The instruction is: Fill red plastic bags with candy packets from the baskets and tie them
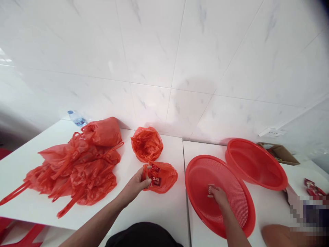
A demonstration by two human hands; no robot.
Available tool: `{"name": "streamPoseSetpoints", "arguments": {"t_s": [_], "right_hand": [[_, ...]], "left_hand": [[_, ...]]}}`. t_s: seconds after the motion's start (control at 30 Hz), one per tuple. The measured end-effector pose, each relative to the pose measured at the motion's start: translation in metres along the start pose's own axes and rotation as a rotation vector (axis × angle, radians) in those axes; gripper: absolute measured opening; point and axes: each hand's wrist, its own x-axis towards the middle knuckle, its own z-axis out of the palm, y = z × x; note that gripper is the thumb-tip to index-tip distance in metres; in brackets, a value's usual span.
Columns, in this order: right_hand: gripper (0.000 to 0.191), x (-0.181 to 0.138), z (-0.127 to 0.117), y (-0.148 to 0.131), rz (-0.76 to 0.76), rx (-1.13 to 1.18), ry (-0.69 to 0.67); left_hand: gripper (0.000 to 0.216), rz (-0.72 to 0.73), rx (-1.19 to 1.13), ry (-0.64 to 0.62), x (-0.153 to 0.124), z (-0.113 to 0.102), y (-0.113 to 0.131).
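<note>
Packets [210, 191] appear pinched in the nearly closed right hand [220, 197] over the red colander [238, 195], lower right. The left hand [144, 179], lower centre, grips the red bag [169, 176] by its rim, dark-red sachets [155, 180] inside. Picking seems in hand; the next move calls for a steady pinch and an open bag mouth.

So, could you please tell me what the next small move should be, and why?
Probably, the right hand should lift the small pale pieces it touches out of the round red plastic mesh basket toward the crinkled red plastic bag: the left hand grips that bag's edge, its mouth gapes open, and small dark red packets already show inside.
</note>
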Motion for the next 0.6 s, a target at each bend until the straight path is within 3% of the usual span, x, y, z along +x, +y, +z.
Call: {"name": "streamPoseSetpoints", "arguments": {"t_s": [0.13,0.23,0.43,0.5,0.6], "right_hand": [[0.029,-0.021,0.013,-0.026,0.072,0.124,-0.235],[0.031,-0.042,0.027,-0.047,0.003,0.245,-0.394],[0.029,-0.088,0.084,-0.076,-0.099,0.203,-0.755],[0.024,-0.101,0.109,-0.082,-0.118,0.151,-0.825],[0.027,-0.113,0.14,-0.09,-0.101,0.187,-0.805]], "left_hand": [[0.06,0.006,-0.02,-0.001,0.002,-0.003,-0.004],[0.061,0.011,-0.039,-0.009,0.002,-0.002,-0.001],[0.056,0.03,-0.066,-0.017,-0.001,-0.002,0.002],[0.055,0.045,-0.078,-0.017,-0.001,-0.003,0.0],[0.056,0.062,-0.088,-0.016,-0.002,-0.004,-0.004]]}}
